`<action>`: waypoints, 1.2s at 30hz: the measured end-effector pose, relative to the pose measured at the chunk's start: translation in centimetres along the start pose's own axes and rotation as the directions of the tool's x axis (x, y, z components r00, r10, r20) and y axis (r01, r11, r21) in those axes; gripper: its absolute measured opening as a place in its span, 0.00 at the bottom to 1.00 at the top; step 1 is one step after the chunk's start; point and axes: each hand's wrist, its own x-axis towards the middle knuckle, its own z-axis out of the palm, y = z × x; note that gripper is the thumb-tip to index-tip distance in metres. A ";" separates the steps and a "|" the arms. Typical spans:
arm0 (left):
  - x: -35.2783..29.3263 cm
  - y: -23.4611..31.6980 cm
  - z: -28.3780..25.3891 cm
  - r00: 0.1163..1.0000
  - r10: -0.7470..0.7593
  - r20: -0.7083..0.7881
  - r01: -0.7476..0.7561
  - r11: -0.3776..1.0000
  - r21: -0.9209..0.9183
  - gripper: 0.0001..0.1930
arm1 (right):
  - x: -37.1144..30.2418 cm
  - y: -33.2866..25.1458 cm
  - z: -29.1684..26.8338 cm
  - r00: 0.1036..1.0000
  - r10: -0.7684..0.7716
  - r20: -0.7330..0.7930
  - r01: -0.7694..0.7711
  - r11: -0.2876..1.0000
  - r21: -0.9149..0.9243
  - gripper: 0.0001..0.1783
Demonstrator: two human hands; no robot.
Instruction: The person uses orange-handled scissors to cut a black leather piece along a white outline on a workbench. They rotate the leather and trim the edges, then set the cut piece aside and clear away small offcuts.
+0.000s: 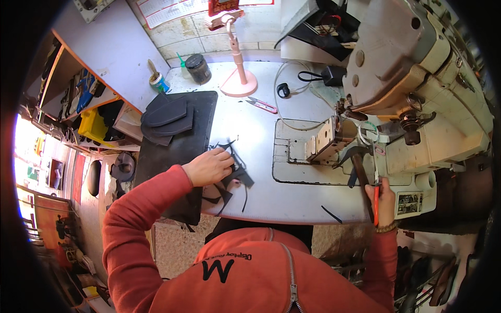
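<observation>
My left hand (211,167) is closed over a small heap of black scraps (241,177), thin strips and offcuts at the near left of the white table. Its fingers pinch some of them; the fingertips are partly hidden. Far to the right, my right hand (385,201) is wrapped round a red-handled tool (376,203) with a slim metal end pointing away from me. Its exact kind is hard to make out. Beside that hand lies a hammer (361,180) with a wooden handle. Left of my left hand, dark flat cut pieces (166,117) are stacked on a black mat (201,120).
A sewing machine (389,62) fills the right side. Pink thread snips (262,105), a pink stand (240,83), a dark jar (198,69) and a glue pot with a brush (158,82) are farther back. One black strip (331,214) lies near the front edge.
</observation>
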 end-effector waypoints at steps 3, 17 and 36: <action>0.1 -0.9 -0.8 0.988 -0.150 -0.043 0.140 0.974 -0.175 0.05 | 2.8 2.4 0.1 0.996 -0.032 -0.084 0.005 0.953 -0.301 0.27; -2.7 -7.1 -6.0 0.828 -0.438 0.350 0.517 0.356 -0.779 0.12 | 5.1 6.2 1.7 0.999 0.001 -0.044 -0.017 0.934 -0.358 0.27; 7.4 5.8 -3.8 0.915 -0.402 0.029 0.210 0.414 -0.886 0.12 | -2.2 -13.5 10.5 0.686 -0.715 0.135 0.702 0.699 0.134 0.25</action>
